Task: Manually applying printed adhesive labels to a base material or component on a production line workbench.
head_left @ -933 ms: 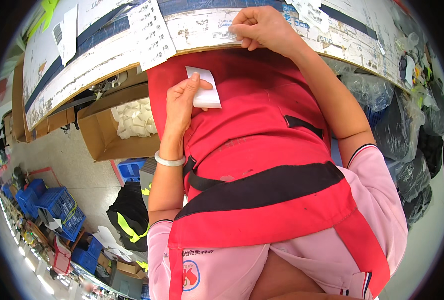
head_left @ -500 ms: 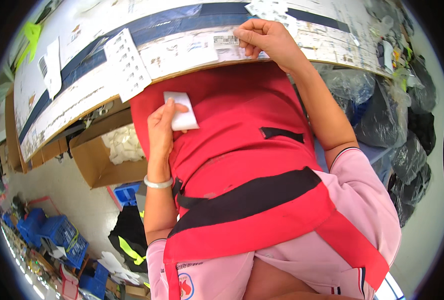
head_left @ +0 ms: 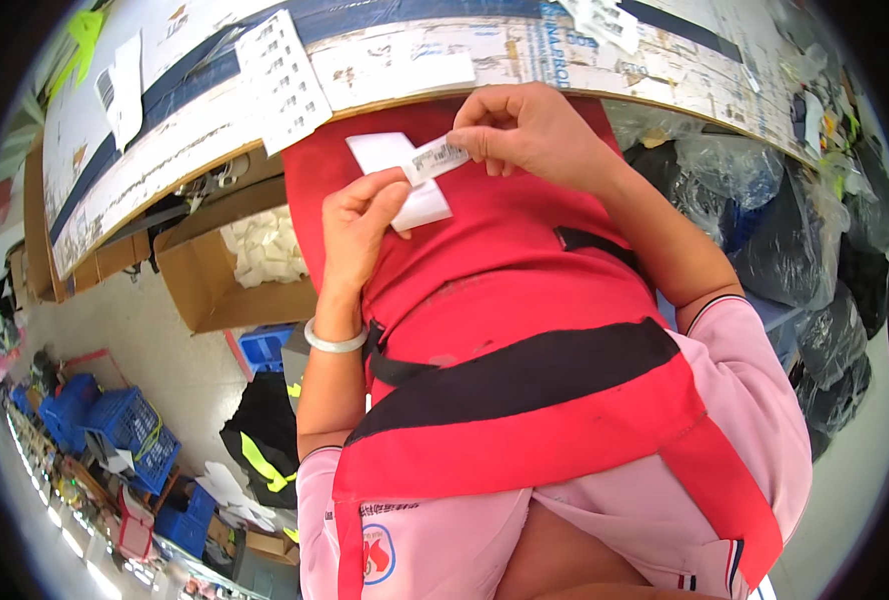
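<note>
In front of my red apron, my left hand point(head_left: 363, 222) pinches a folded white paper slip point(head_left: 380, 152) between thumb and fingers. My right hand point(head_left: 533, 138) grips the right end of a small white barcode label point(head_left: 437, 159) with thumb and forefinger. The label's left end lies across the paper slip, right by the left fingertips. Whether the left fingers also hold the label, I cannot tell.
Before me is a worn table point(head_left: 525, 70) with a label sheet point(head_left: 283, 85) overhanging its edge and more label sheets point(head_left: 605, 22) farther back. Below left stands a cardboard box point(head_left: 200, 295) of crumpled pale scraps. Plastic-wrapped bundles point(head_left: 775, 235) crowd the right; blue crates point(head_left: 130, 435) stand lower left.
My right hand has drawn back from the table with the barcode label, down to the left hand. The left hand has shifted slightly up and right with the paper slip, now meeting the label.
</note>
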`<state>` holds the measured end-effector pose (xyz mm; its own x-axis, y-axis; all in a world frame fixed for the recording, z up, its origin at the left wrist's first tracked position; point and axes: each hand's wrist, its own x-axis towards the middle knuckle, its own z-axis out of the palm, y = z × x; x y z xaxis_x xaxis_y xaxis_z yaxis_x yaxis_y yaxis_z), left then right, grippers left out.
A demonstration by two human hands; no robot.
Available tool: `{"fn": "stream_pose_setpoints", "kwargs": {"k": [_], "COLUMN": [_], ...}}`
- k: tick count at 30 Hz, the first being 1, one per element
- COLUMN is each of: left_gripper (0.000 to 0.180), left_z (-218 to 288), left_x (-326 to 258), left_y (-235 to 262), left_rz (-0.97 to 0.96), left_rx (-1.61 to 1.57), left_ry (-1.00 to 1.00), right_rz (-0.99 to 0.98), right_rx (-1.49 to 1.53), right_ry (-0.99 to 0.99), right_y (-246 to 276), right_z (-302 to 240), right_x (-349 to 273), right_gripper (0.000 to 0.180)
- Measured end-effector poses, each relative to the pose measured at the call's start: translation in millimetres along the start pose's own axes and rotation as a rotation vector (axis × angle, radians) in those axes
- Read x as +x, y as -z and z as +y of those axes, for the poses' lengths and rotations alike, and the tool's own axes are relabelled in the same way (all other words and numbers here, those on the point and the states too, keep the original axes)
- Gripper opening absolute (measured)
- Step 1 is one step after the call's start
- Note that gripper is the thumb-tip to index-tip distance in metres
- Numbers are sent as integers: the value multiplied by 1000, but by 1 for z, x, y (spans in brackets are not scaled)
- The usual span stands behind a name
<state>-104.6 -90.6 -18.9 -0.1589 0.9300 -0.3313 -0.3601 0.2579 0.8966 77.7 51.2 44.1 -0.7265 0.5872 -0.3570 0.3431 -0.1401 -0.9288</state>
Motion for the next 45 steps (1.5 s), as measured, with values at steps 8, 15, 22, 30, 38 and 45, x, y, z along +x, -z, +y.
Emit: {"fn": "stream_pose_setpoints", "kwargs": {"k": [8, 15, 22, 30, 38, 45], "left_gripper": [17, 16, 16, 17, 13, 17], "left_z": [0, 3, 2, 0, 0, 13], "left_x": [-6, -5, -5, -2, -15, -28], "left_y": [1, -5, -6, -7, 12, 44], "left_rz": [91, 98, 72, 34, 122, 199], "left_rx": [-94, -47, -14, 60, 60, -78], "left_ry": [21, 42, 53, 96, 106, 26], "right_rz": [161, -26, 19, 9, 509, 1072], "right_rx": [-24, 61, 170, 126, 49, -768], "right_ry": [43, 65, -69, 33, 151, 266], "right_y": [-3, -18, -19, -10, 79, 153], "right_z": [6, 21, 27, 27, 29, 49], "right_x": [3, 3, 7, 0, 0, 7], "right_gripper": [21, 22, 23, 21, 17, 29]}}
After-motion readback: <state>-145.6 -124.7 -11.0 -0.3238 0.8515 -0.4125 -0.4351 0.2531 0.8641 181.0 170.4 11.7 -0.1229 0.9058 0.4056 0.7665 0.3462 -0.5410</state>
